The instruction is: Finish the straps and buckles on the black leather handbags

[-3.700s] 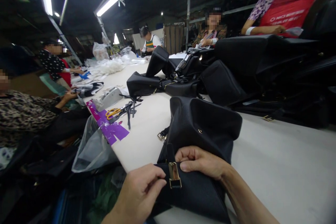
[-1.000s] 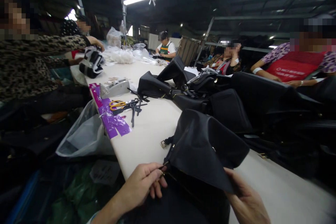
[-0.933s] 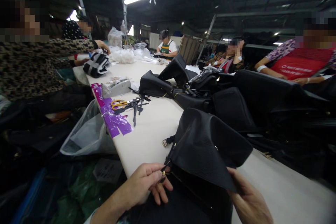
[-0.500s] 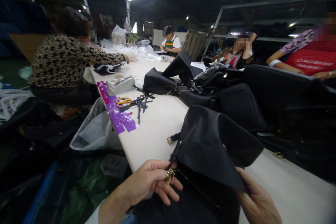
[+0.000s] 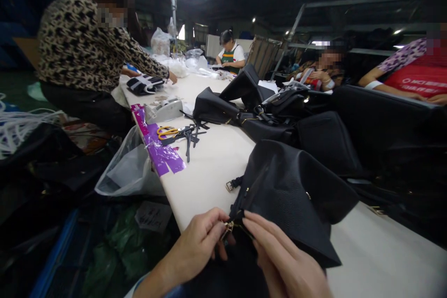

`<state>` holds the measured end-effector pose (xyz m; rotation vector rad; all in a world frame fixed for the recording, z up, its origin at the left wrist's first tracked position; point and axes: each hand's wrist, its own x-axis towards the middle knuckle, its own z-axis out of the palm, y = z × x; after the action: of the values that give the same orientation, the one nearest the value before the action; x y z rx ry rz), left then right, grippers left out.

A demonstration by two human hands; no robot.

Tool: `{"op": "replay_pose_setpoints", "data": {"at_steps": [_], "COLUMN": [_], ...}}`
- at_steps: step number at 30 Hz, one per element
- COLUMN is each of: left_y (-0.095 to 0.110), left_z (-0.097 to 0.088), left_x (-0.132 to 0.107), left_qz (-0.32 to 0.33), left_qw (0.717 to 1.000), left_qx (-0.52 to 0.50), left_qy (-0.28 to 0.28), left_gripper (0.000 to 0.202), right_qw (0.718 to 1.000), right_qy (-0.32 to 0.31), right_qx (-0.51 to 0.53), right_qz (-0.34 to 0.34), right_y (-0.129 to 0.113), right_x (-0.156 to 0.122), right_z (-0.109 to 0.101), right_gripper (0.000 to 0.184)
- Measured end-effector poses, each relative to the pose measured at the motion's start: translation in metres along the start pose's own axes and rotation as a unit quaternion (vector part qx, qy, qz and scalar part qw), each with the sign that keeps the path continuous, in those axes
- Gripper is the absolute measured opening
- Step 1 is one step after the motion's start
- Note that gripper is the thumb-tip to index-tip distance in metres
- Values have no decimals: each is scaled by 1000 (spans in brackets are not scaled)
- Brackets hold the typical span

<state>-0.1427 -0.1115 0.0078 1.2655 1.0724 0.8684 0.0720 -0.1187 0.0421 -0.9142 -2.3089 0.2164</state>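
Observation:
A black leather-like bag (image 5: 279, 186) with a gold zipper lies at the near edge of the white table, its large flap folded up. My left hand (image 5: 200, 240) pinches a small gold metal fitting (image 5: 228, 228) at the end of the bag's zipper; its exact kind is too small to tell. Close beside it, my right hand (image 5: 282, 256) has its fingers pressed together on the bag's opening edge, with the thumb hidden. A short black strap with a gold buckle (image 5: 229, 186) sticks out from the bag's left side.
Yellow-handled scissors (image 5: 169, 132) and black strap pieces (image 5: 188, 146) lie by purple tape (image 5: 162, 153) on the white table (image 5: 216, 163). More black bags (image 5: 324, 144) are piled at right. A plastic bag (image 5: 127, 167) hangs off the left edge. Several co-workers are around the table.
My right hand has left the flap's right side and come left to the zipper end beside my left hand. The co-worker at left has risen and leans over the table.

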Motion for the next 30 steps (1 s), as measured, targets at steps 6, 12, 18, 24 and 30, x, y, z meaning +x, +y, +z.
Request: {"op": "replay_pose_setpoints", "data": {"at_steps": [6, 12, 18, 24, 30], "left_y": [4, 3, -4, -8, -6], "left_z": [0, -1, 7, 16, 25], "left_x": [7, 18, 29, 34, 35], "left_qz": [33, 21, 15, 3, 10], "left_qw": [999, 997, 983, 980, 987], "left_qx": [2, -43, -164, -190, -119], "left_qy": [39, 62, 82, 60, 106], "left_gripper": [25, 28, 35, 32, 29], "right_qw": [992, 958, 901, 842, 812], "right_qy": [-90, -105, -67, -100, -117], "right_qx": [18, 233, 358, 440, 468], "right_qz": [91, 128, 237, 296, 329], "right_y": [22, 27, 34, 38, 35], "right_x": [43, 51, 46, 45, 47], "right_z": [47, 45, 53, 47, 46], "right_gripper": [45, 22, 30, 37, 40]}}
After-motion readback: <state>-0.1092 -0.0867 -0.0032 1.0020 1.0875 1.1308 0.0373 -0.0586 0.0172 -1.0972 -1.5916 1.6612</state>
